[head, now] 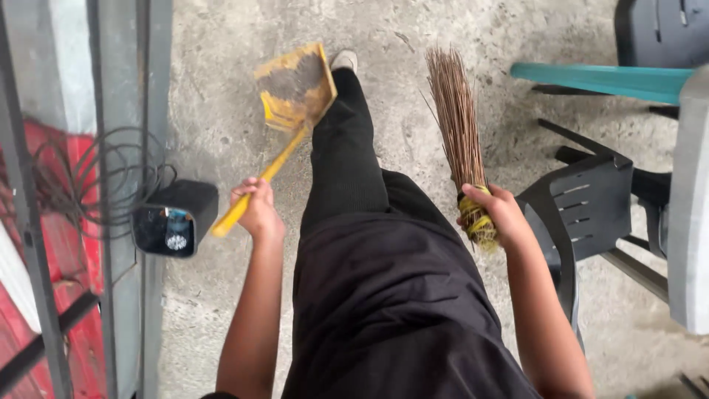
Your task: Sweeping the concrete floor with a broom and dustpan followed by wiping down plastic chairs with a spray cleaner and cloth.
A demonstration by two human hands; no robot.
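Yellow plastic makes the dustpan (297, 87), and its long thin handle runs down and to the left into the left hand (258, 210). This hand is closed around the lower part of the handle, with a short end of it sticking out below the fist. The pan hangs above the concrete floor (214, 66), in the far middle of the scene, just left of the person's raised leg in black trousers (347, 148). Its tray is worn and dirty, with a dark layer of dust or dirt inside it.

I judge the dustpan to be light and quite stiff, but the load in it is loose, so the tray should stay level. A hold higher on the handle, nearer the tray, would give more control.

Dry brown twigs form the broom (458, 118), tied at the near end with yellow binding. The right hand (501, 213) is wrapped closed around this bound end, and the bristles point far away, toward the floor. The broom looks very light; the twigs are springy and probably brittle at the tips, so the bound part is the right place to hold it.

At the left stands a small black box (176, 218) with coiled wire behind it, beside a metal frame. At the right is a black plastic chair (591, 207), and a teal edge farther away.
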